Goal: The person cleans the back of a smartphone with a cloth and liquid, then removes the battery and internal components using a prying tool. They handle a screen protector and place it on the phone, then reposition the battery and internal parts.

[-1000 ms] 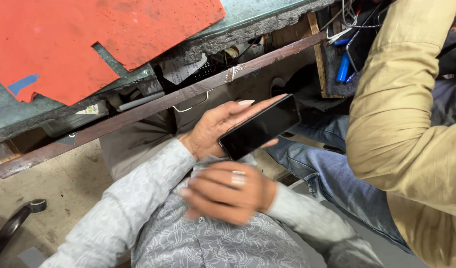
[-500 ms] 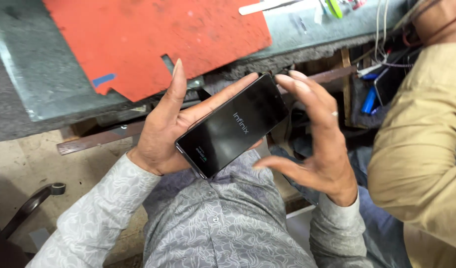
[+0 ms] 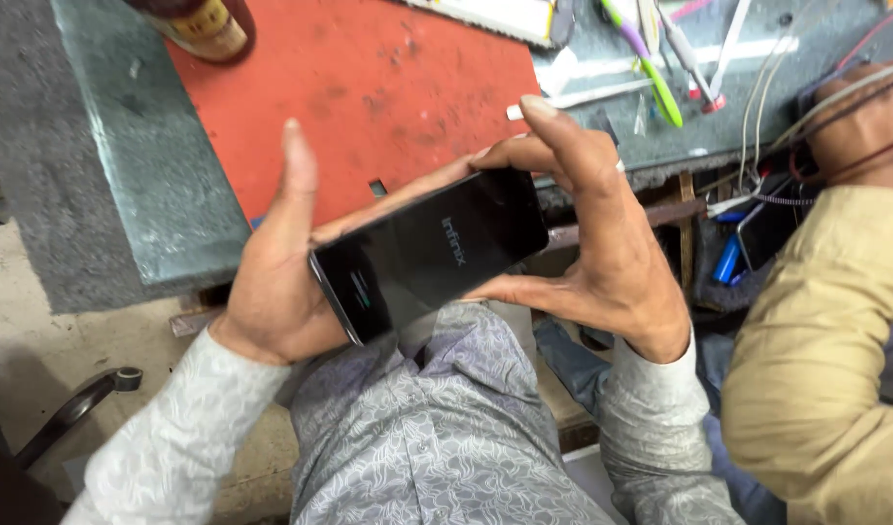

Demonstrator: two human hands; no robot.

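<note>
Two hands on one black phone, held screen-up above lap, just in front of grey surface with red mat; left hand cradled one end, palm open; right hand pinched other end, fingers closed on edges

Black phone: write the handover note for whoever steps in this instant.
Left hand: cradles the black phone from below, thumb raised off it.
Right hand: fingers on the phone's far end, thumb under its near edge.
Phone: held above the lap, dark glossy face up, in front of the bench with the red mat.
Done: phone is up in both hands, in one piece.
Left: nothing opened; tools lie untouched on the bench. A person in a tan sleeve sits close at the right.
</note>
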